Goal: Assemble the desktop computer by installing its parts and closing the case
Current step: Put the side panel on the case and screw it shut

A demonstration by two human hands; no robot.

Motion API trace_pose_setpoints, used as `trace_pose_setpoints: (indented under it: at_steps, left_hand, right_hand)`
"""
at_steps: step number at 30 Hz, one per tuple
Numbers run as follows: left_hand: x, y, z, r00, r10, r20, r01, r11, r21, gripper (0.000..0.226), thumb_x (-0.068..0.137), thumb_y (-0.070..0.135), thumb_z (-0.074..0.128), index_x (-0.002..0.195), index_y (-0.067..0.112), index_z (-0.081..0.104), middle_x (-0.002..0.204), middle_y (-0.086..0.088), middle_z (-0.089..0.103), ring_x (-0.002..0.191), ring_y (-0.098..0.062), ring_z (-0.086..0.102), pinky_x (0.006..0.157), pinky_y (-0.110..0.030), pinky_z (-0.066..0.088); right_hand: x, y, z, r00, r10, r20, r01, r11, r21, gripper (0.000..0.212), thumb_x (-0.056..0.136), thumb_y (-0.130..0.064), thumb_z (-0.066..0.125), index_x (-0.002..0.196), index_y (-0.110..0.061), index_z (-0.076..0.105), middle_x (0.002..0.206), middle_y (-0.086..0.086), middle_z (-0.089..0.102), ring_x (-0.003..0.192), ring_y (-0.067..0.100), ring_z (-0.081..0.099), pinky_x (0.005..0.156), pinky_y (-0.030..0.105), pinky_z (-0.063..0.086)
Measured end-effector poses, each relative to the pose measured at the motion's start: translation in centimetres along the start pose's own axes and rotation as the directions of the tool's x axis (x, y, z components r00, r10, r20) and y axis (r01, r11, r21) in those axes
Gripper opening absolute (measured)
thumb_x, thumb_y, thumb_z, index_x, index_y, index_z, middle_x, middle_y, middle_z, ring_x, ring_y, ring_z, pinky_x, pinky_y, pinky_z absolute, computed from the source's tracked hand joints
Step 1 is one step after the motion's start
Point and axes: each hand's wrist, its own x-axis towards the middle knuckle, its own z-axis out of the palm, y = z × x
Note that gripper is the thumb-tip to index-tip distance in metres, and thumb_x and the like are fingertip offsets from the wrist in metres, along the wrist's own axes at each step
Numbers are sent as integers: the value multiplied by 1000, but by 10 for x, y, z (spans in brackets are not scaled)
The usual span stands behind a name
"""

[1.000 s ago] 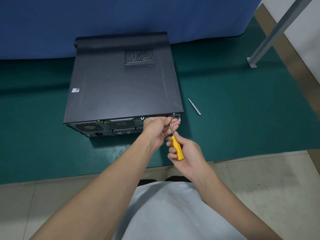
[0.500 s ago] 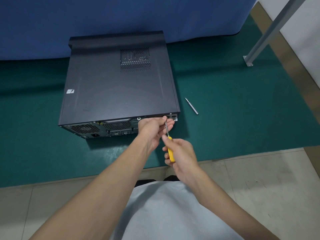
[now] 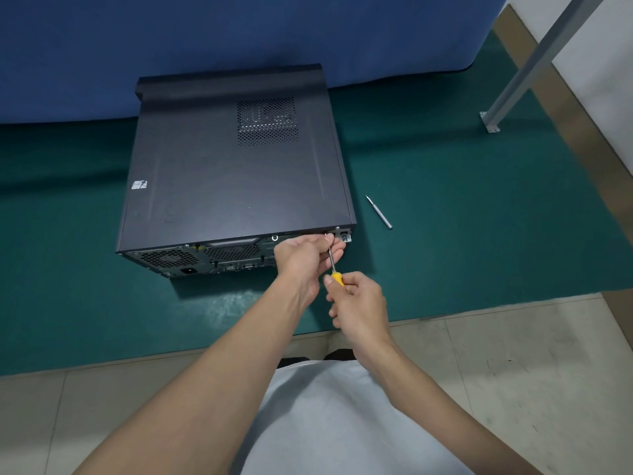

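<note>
The black computer case (image 3: 236,173) lies flat on a green mat (image 3: 479,217), with its lid closed and its rear panel turned toward the person. Behind the case hangs a blue cloth (image 3: 239,36). Far to the right of the case, a grey metal post (image 3: 534,63) stands on the mat. In front of the case the mat ends at a tiled floor (image 3: 513,354). Just to the right of the case, not touching it, lies a thin metal rod (image 3: 378,212) with a pointed end. The left hand (image 3: 303,257) covers the right part of the rear panel, so the tip of the tool cannot be seen.

There is one case, one yellow screwdriver (image 3: 337,278), one loose rod and two hands.

Both forearms reach forward to the rear upper right corner of the case. The left hand has its fingers curled around the metal shaft of the screwdriver, close to the edge of the case. The right hand, just in front of it, is closed around the yellow handle, with the thumb beside it.
</note>
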Motion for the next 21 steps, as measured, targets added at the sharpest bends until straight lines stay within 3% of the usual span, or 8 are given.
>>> trace_pose_setpoints:
  at_steps: [2, 4, 7, 8, 12, 15, 18, 21]
  left_hand:
    - [0, -1, -1, 1000, -3, 1, 3, 1000, -17, 4, 83, -10, 65, 86, -11, 64, 76, -21, 70, 68, -25, 72, 60, -25, 58]
    - [0, 1, -4, 997, -41, 60, 42, 999, -21, 6, 86, -8, 62, 92, -11, 63, 79, -21, 71, 71, -25, 72, 62, -25, 59]
    - [1, 6, -7, 984, -102, 144, 102, 995, 6, 9, 90, -8, 55, 96, -9, 61, 86, -22, 72, 77, -27, 73, 62, -27, 59]
    - [2, 6, -8, 985, -101, 142, 100, 995, 9, 8, 90, -9, 54, 96, -10, 60, 86, -23, 71, 77, -27, 73, 62, -27, 59]
    - [3, 4, -4, 996, -63, 60, 65, 998, -24, 5, 84, -14, 60, 87, -10, 61, 70, -21, 70, 66, -27, 72, 60, -28, 59]
    - [3, 1, -4, 997, -54, 53, 55, 998, -32, 8, 81, -14, 64, 89, -11, 62, 72, -21, 70, 67, -26, 72, 63, -28, 60]
    - [5, 5, -9, 985, -101, 137, 102, 995, 3, 7, 88, -7, 59, 94, -9, 62, 81, -21, 72, 74, -27, 73, 64, -29, 60]
    - [7, 7, -8, 984, -117, 132, 115, 993, 20, 8, 91, -8, 53, 93, -9, 61, 81, -22, 71, 73, -27, 73, 61, -27, 59]
  right_hand:
    - [1, 1, 1, 1000, -18, -14, 17, 997, -69, 30, 95, -29, 55, 71, -12, 58, 57, -3, 56, 47, 13, 45, 48, 29, 38]
    - [4, -1, -1, 981, 113, 160, -156, 945, 286, 27, 99, -21, 50, 77, -7, 58, 61, 4, 52, 45, 12, 40, 40, 24, 30]
    - [3, -6, -7, 859, 185, 478, -485, 597, 640, 19, 98, -15, 47, 92, -4, 60, 64, 6, 52, 44, 9, 39, 36, 18, 28]
    - [3, -5, -7, 864, 200, 463, -480, 607, 633, 19, 97, -18, 50, 92, -3, 61, 64, 6, 54, 45, 10, 42, 37, 18, 31]
    - [0, 1, 3, 992, 115, 59, -126, 964, 235, 18, 90, -26, 66, 88, -9, 61, 65, 1, 59, 48, 12, 50, 43, 25, 39]
    - [0, 3, 7, 996, 83, 25, -86, 976, 201, 23, 96, -21, 56, 76, -9, 61, 60, -1, 54, 45, 10, 43, 42, 24, 32]
    - [1, -4, 0, 917, 189, 351, -371, 728, 577, 19, 98, -14, 48, 86, -5, 59, 62, 3, 49, 44, 9, 37, 38, 18, 26]
    - [1, -6, -5, 853, 206, 479, -501, 581, 642, 20, 97, -16, 49, 88, -4, 61, 64, 4, 52, 45, 9, 39, 37, 17, 28]
